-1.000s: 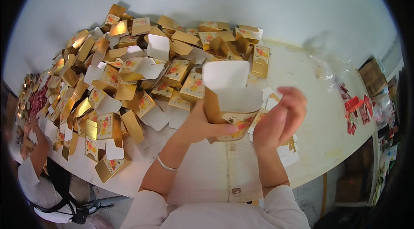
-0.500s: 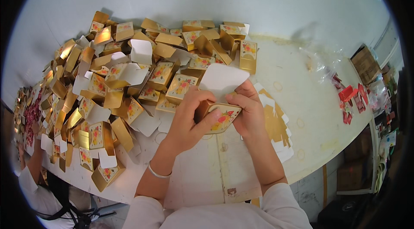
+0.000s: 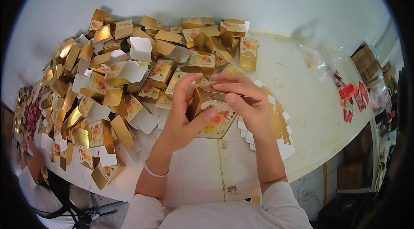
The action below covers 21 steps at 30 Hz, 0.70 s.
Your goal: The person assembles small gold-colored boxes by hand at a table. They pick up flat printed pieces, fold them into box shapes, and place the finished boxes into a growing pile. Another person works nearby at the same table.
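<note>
Both hands meet over the middle of the white desk (image 3: 310, 99), holding a small gold box (image 3: 214, 116) with a flower print on its front face. The left hand (image 3: 185, 116) wraps it from the left, its fingers curled over the top edge and the thumb pressed across the printed face. The right hand (image 3: 246, 101) closes on it from the right, its fingers laid across the top, so both hands grip the box. Those fingers cover the box's upper edge and back, and whether its top flaps are tucked in cannot be told. The box is held just above the desk, tilted toward the person.

Under the right wrist lies a stack of flat gold blanks (image 3: 278, 125), half hidden by the hand. A large heap of folded gold boxes (image 3: 129, 78) fills the desk's left and far side, its edge blurring into the rim of the view. At lower left another person (image 3: 30, 177) is mostly cut off.
</note>
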Tool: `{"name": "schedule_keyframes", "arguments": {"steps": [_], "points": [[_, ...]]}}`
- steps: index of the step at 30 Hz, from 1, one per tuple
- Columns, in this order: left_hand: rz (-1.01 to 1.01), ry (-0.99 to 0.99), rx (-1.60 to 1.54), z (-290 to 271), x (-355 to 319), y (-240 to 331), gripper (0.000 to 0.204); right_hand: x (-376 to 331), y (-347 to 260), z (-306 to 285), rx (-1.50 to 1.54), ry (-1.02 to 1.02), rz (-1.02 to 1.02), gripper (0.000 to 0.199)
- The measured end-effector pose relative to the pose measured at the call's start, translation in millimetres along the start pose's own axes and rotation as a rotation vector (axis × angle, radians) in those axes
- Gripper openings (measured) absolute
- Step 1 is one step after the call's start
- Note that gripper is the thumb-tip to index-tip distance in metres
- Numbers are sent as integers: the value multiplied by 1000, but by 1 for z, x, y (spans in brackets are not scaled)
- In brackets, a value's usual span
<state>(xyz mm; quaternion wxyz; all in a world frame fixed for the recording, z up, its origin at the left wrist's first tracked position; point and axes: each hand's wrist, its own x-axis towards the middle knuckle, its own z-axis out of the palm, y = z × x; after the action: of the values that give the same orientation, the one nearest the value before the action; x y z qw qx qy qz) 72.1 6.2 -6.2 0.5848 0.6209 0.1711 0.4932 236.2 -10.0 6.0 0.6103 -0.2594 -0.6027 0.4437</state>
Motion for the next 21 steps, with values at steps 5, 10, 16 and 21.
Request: {"name": "schedule_keyframes", "arguments": {"steps": [5,10,16,21], "points": [[-11,-57,44,-4,0,-1,65,4,-1,-11,135,-72,107,21],[-23,-32,11,-2,-1,1,66,5,-1,-6,112,-65,106,24],[54,-17,85,-5,2,0,65,4,9,-2,-13,-169,-63,28],[30,92,28,-9,2,2,43,4,10,7,-319,-147,-162,22]]}}
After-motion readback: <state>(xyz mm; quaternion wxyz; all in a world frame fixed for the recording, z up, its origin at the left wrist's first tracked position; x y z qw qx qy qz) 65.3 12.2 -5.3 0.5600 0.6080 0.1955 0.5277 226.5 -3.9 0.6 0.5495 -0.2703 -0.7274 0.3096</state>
